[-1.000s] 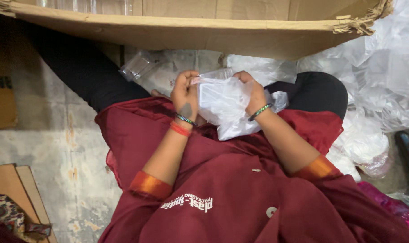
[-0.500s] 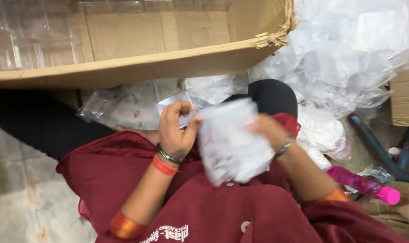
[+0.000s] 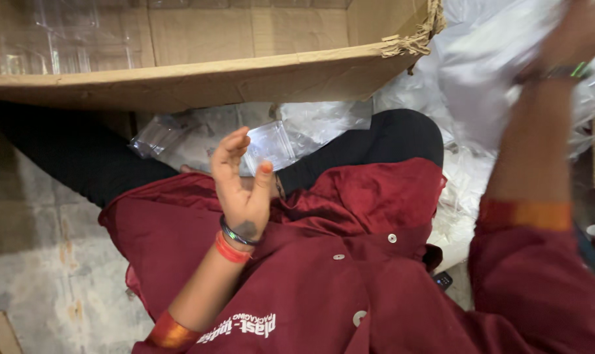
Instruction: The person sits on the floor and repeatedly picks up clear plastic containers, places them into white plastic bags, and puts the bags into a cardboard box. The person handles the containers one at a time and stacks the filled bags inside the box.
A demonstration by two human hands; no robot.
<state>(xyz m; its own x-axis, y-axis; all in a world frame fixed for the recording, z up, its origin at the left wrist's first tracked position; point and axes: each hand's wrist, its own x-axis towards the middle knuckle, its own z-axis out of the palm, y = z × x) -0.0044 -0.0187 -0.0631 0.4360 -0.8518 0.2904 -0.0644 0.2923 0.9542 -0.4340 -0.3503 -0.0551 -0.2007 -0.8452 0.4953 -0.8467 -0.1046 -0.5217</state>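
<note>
Head view: right hand (image 3: 582,33) lifts a blurred white plastic bag (image 3: 500,59), apparently gripped; left hand (image 3: 240,187) hangs open, empty, over a maroon lap (image 3: 350,262), likely between bags.

Matt corrugated cardboard box (image 3: 199,82) — frayed rim, glossy clear plastic bags (image 3: 494,72), matt maroon cloth garment (image 3: 350,262)

Cardboard box (image 3: 206,78) overhangs ahead; plastic bags (image 3: 468,72) probably crowd the right.
</note>
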